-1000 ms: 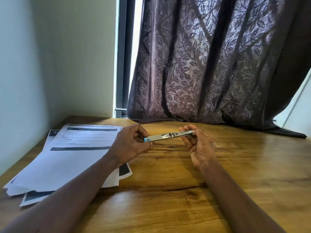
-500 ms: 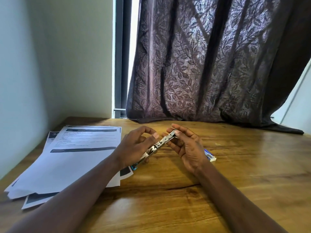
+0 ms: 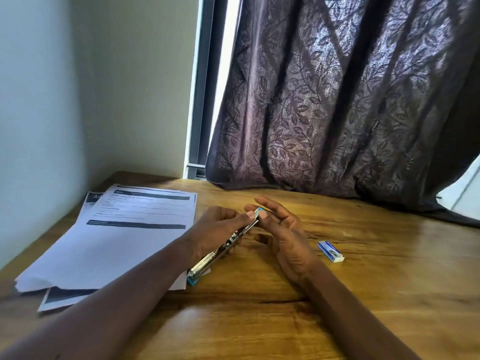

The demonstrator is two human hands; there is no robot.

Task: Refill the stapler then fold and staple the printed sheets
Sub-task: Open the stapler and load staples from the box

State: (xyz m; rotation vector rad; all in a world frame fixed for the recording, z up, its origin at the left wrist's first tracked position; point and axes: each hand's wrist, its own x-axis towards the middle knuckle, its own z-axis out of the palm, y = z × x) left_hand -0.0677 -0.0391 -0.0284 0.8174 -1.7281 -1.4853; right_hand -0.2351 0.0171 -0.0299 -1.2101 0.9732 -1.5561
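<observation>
A slim metal stapler [image 3: 224, 246] with blue ends lies slanted, its near end low over the wooden table [image 3: 259, 320] by the paper's corner. My left hand [image 3: 217, 231] grips it along the middle, thumb pressed near the far tip. My right hand [image 3: 281, 232] has its fingers spread, fingertips touching the stapler's far blue end. The printed sheets [image 3: 111, 237] lie in a loose stack to the left. A small blue and white staple box [image 3: 330, 251] rests on the table right of my right hand.
A dark patterned curtain [image 3: 350, 100] hangs behind the table and drapes onto its far edge. A pale wall [image 3: 52, 100] closes off the left side. A loose staple or bit of wire [image 3: 346, 233] lies beyond the box.
The stapler has swung from level between both hands to a steep slant with its near end down by the paper. My right hand's grip has loosened to fingertips; the staple box has come into view.
</observation>
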